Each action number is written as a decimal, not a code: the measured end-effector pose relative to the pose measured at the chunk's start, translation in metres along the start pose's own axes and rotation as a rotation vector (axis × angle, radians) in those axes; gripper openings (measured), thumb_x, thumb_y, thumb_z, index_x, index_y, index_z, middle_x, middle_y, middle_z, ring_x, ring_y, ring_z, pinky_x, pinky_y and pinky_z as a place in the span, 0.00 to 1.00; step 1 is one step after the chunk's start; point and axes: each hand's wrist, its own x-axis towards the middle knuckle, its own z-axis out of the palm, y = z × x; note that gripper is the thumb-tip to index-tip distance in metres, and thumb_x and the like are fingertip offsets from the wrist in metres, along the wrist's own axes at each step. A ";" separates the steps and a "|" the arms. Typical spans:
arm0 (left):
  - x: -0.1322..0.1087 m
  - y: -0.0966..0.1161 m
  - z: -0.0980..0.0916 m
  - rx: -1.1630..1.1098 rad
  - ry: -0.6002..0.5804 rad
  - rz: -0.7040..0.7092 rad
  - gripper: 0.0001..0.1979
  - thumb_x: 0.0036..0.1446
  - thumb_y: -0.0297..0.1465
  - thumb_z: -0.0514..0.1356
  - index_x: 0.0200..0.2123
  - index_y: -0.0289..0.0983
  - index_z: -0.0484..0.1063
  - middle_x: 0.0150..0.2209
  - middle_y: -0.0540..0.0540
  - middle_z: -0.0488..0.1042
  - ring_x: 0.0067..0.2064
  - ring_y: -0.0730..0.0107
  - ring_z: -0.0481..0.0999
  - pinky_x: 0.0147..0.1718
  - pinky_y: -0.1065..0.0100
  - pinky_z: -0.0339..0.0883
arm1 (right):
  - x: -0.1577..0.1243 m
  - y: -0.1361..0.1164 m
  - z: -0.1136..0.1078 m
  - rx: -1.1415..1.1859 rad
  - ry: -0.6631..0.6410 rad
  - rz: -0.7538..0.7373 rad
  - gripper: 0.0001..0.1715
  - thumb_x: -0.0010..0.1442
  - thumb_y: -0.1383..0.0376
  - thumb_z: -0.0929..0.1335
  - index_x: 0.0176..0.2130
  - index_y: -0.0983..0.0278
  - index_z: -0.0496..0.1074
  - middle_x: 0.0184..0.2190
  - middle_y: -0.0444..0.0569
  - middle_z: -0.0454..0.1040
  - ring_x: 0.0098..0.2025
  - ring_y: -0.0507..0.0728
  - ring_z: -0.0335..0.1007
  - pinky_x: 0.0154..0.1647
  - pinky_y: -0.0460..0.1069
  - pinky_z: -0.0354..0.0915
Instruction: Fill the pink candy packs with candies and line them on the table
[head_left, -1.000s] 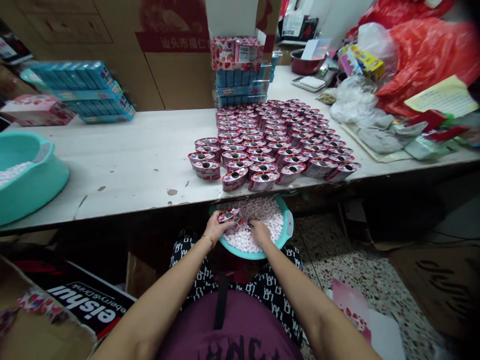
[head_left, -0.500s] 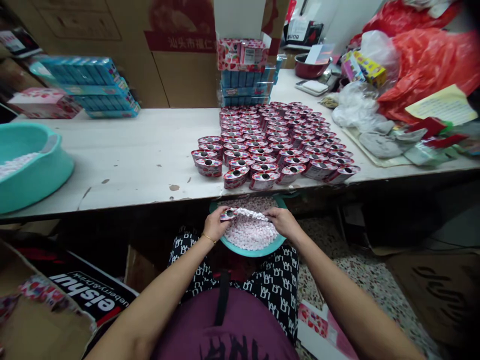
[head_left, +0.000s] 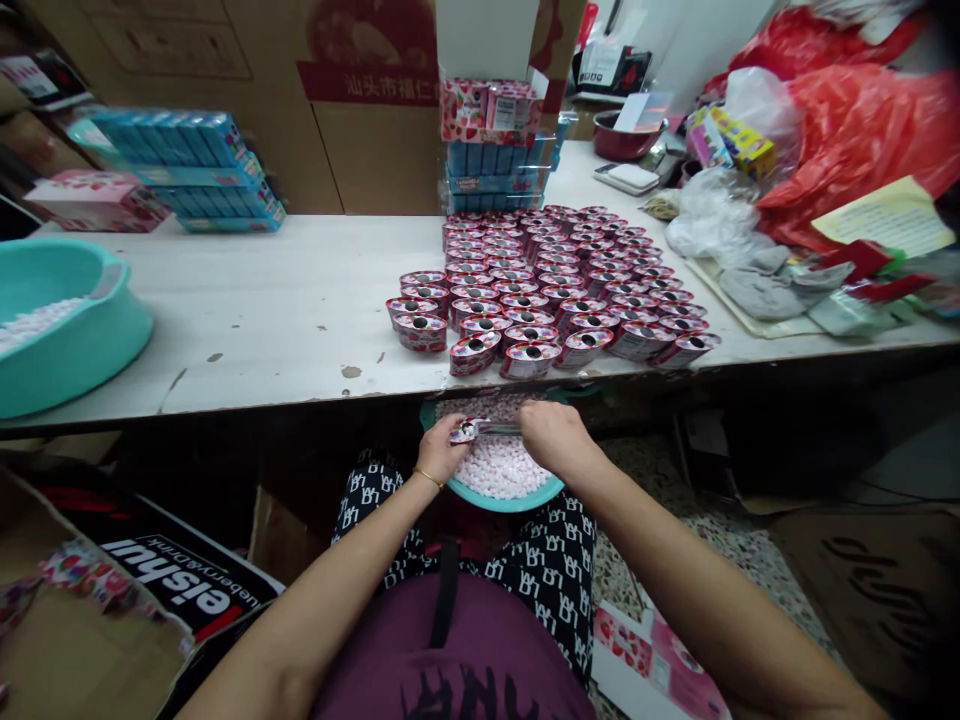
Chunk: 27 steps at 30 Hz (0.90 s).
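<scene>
My left hand and my right hand hold one small red-and-pink candy tin between them, level, over a teal basin in my lap. The basin is full of small pink and white candies. Both hands have their fingers closed on the tin's ends. On the white table just above stand many like tins in close rows, each with a round hole in its top.
A second teal basin with candies sits at the table's left end. Blue and pink boxes are stacked at the back, more boxes behind the tins. Red bags and clutter fill the right. A cardboard box stands at my left.
My right hand left the candies and came up to the tin's right end. The tin, heaped with candies half a second ago, now looks level, and both hands hold it a little higher.
</scene>
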 end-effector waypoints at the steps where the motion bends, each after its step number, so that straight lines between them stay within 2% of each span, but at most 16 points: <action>1: 0.000 -0.002 0.000 -0.040 0.012 -0.011 0.18 0.41 0.25 0.60 0.40 0.39 0.69 0.37 0.47 0.73 0.39 0.66 0.72 0.42 0.65 0.65 | -0.003 0.004 -0.001 -0.005 0.021 0.001 0.18 0.56 0.72 0.56 0.37 0.66 0.71 0.37 0.55 0.72 0.39 0.57 0.70 0.37 0.48 0.62; 7: -0.004 -0.009 0.004 -0.262 0.012 -0.059 0.19 0.41 0.28 0.62 0.40 0.36 0.68 0.36 0.47 0.72 0.38 0.68 0.72 0.40 0.68 0.65 | -0.015 0.023 0.003 -0.043 0.075 0.064 0.18 0.56 0.72 0.56 0.36 0.62 0.71 0.36 0.51 0.71 0.37 0.55 0.69 0.33 0.47 0.61; 12: -0.007 -0.004 0.011 -0.368 -0.005 -0.100 0.19 0.39 0.26 0.62 0.39 0.36 0.67 0.35 0.48 0.72 0.37 0.69 0.71 0.40 0.68 0.65 | -0.013 0.010 0.005 -0.029 0.055 0.028 0.17 0.57 0.70 0.56 0.35 0.63 0.71 0.37 0.53 0.70 0.39 0.54 0.68 0.33 0.46 0.60; 15: -0.009 0.003 0.006 -0.403 0.007 -0.112 0.20 0.38 0.26 0.62 0.39 0.35 0.67 0.35 0.48 0.72 0.38 0.69 0.72 0.41 0.67 0.65 | -0.014 0.009 0.003 0.004 0.080 0.021 0.17 0.57 0.70 0.56 0.38 0.61 0.71 0.38 0.50 0.70 0.38 0.53 0.67 0.32 0.45 0.59; 18: -0.010 0.013 -0.013 -0.368 0.051 -0.074 0.20 0.38 0.28 0.64 0.39 0.35 0.68 0.38 0.46 0.71 0.40 0.67 0.71 0.43 0.66 0.64 | -0.021 0.023 0.004 0.080 0.228 0.068 0.19 0.57 0.69 0.57 0.43 0.57 0.70 0.37 0.46 0.71 0.36 0.51 0.67 0.30 0.44 0.57; 22: 0.002 0.027 -0.054 -0.355 0.098 0.013 0.21 0.40 0.32 0.64 0.41 0.36 0.68 0.41 0.44 0.71 0.42 0.66 0.71 0.44 0.66 0.64 | -0.032 0.052 0.022 0.276 0.415 0.079 0.19 0.58 0.67 0.58 0.44 0.56 0.70 0.35 0.44 0.72 0.36 0.50 0.67 0.31 0.43 0.58; 27: 0.044 0.031 -0.096 -0.286 0.145 0.058 0.23 0.40 0.34 0.65 0.43 0.35 0.67 0.39 0.44 0.72 0.40 0.66 0.72 0.43 0.65 0.64 | -0.038 0.069 0.056 0.394 0.434 0.079 0.19 0.58 0.64 0.57 0.42 0.57 0.72 0.34 0.45 0.73 0.35 0.51 0.68 0.31 0.44 0.60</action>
